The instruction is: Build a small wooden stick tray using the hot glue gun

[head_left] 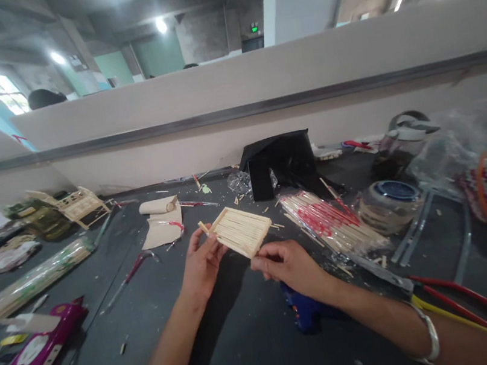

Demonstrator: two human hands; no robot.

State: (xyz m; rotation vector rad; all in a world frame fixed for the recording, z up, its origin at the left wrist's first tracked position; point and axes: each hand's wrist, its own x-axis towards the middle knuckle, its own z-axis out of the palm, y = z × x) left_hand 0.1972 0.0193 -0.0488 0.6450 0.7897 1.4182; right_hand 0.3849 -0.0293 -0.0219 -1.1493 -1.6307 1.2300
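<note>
A small tray-like panel of pale wooden sticks [242,231], with raised edges, is held tilted above the dark table. My left hand [201,265] grips its left side between thumb and fingers. A short stick piece [204,228] juts up beside the left fingers. At the panel's near right corner, my right hand [290,264] has thumb and forefinger closed on the edge; the exact contact is partly hidden by the fingers. Below the right wrist lies a blue tool [306,310], perhaps a glue gun, partly covered by the forearm.
A plastic pack of sticks [326,219], a jar [388,203] and red-and-yellow-handled cutters [477,306] lie right. A black phone [261,180] stands behind. Left are a magenta device [47,340], a wrapped stick bundle [33,278], brown paper [160,222] and a small wooden model [77,204].
</note>
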